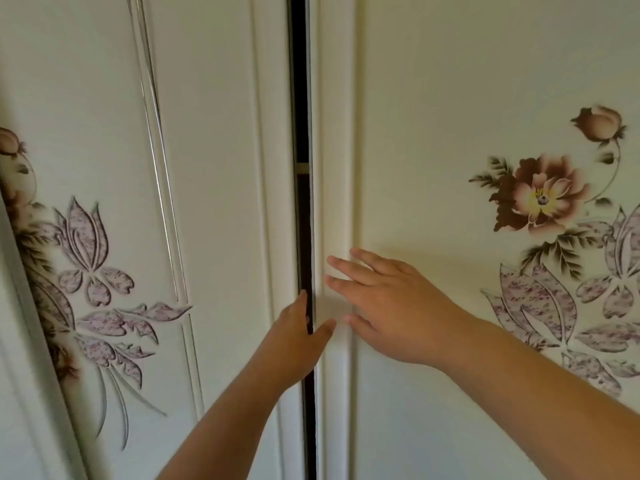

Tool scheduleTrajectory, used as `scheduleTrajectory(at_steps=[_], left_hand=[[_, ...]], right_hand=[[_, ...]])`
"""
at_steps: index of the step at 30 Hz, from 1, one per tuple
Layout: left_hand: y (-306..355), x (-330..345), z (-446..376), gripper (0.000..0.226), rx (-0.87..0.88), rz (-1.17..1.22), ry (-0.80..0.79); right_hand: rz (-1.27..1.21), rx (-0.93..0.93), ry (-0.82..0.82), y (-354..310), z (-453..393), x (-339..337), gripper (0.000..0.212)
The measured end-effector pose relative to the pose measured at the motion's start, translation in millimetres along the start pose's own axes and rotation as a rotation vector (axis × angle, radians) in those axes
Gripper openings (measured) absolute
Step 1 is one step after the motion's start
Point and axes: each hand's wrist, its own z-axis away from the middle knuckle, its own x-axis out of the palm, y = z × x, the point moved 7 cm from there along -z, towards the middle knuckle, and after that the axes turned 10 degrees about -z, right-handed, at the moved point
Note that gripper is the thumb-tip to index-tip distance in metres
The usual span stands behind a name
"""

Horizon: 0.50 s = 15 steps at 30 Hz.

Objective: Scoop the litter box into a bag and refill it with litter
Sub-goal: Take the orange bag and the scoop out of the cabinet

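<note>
Close view of two cream wardrobe doors with a narrow dark gap (302,216) running top to bottom between them. The left door (214,168) has raised trim lines and a painted spray of mauve leaves and petals low on its left side. The right door (433,116) carries a brown and pink painted flower (542,195) with a yellow centre, a bud above it and mauve leaves below, all on its right side. The person's left hand (294,344) reaches up from the near edge and grips the inner edge of the right door at the gap: its fingers are tucked into the dark opening and hidden, while the thumb lies across the front of the door frame. The right hand (391,306) rests flat on the face of the right door just beside that edge, fingers (349,268) straight and spread apart, pointing left. Both forearms are bare. The litter box, bag and litter are not in view
</note>
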Motion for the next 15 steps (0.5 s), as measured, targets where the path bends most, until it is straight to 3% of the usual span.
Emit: scheduleTrajectory(at_steps=[5,9,13,15], left_hand=[[-22,35,0,0.071,-0.050,0.057,-0.107],[-28,41,0,0.029,-0.054,0.041,-0.015],[-34,44,-2,0.047,0.006,0.051,0.019],[-37,44,-4,0.046,0.029,0.060,0.027]], right_hand=[[0.050,-0.040,0.030,-7,-23,23,0.055],[0.079,0.015,-0.003,-9,-33,40,0.064],[0.121,0.064,0.029,-10,-33,51,0.072],[0.136,0.084,0.035,-10,-31,55,0.075]])
